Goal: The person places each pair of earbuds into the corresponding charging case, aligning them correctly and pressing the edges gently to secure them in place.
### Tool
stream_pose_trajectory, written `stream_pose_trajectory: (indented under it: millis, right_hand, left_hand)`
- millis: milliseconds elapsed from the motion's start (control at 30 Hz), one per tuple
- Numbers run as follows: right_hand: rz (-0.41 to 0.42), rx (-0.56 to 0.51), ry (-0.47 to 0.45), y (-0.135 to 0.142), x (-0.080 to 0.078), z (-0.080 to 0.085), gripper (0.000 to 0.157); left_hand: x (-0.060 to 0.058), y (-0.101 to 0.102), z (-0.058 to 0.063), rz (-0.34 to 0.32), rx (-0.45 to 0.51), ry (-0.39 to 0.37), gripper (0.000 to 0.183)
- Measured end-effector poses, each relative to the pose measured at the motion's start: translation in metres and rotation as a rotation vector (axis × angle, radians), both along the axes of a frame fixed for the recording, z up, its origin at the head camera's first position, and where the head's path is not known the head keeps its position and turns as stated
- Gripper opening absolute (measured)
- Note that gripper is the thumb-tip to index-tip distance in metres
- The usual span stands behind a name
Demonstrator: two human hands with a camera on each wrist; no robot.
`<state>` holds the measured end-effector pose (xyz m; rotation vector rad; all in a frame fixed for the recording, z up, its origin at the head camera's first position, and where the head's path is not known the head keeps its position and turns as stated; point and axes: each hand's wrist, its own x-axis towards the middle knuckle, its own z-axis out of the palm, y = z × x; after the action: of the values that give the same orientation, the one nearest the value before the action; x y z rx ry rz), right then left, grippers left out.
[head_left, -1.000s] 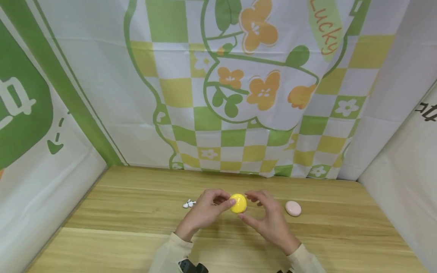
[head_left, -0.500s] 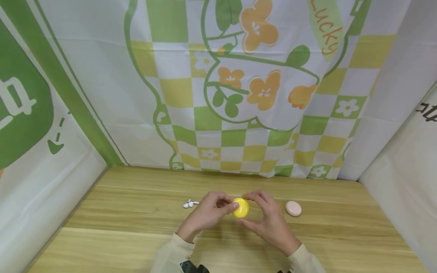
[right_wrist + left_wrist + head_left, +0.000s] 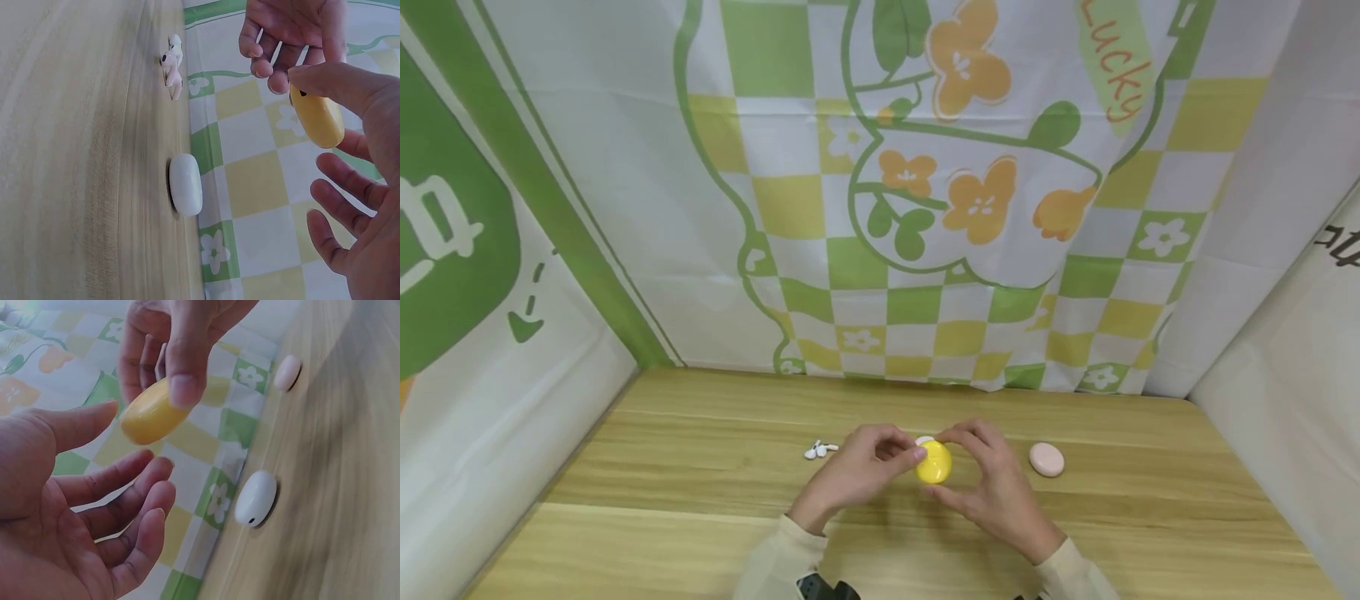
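Observation:
My right hand (image 3: 996,492) pinches a rounded, glossy yellow earbud case (image 3: 933,463) between thumb and fingers, above the table. In the right wrist view the thumb lies across the top of the yellow case (image 3: 319,119), where a small dark spot shows. My left hand (image 3: 857,471) is close by on the other side; in the left wrist view the left hand (image 3: 81,494) has its fingers spread and relaxed, with a gap between its thumb and the case. A white earbud case (image 3: 185,185) rests on the table beyond, mostly hidden behind the yellow one in the head view.
On the wooden table (image 3: 700,467), a pale pink rounded case (image 3: 1047,459) lies right of my hands. Small white and pinkish earbuds (image 3: 172,65) lie to the left. Behind the table hangs a green and yellow checked cloth (image 3: 910,325).
The yellow case has moved a little right and toward me, and the white case behind it has come into view. Both hands have shifted slightly.

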<state>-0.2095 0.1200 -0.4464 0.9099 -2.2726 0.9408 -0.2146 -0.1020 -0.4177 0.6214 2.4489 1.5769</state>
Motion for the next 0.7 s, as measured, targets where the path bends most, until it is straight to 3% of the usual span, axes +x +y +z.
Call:
stream_pose_trajectory:
  millis: [333,567,700]
  right_hand:
    - [-0.057,-0.006,-0.036,0.013,-0.006,-0.001,0.057]
    - [-0.142,0.009,-0.038,0.035,-0.010,-0.001,0.057]
    - [-0.214,0.004,-0.132,0.055,-0.011,-0.004,0.055]
  left_hand:
    - [-0.001,-0.013,0.004,0.116,-0.084,0.073,0.029]
    - [0.000,-0.025,0.005,0.203,-0.108,0.125,0.026]
    - [-0.001,-0.034,0.000,0.273,-0.148,0.159,0.023]
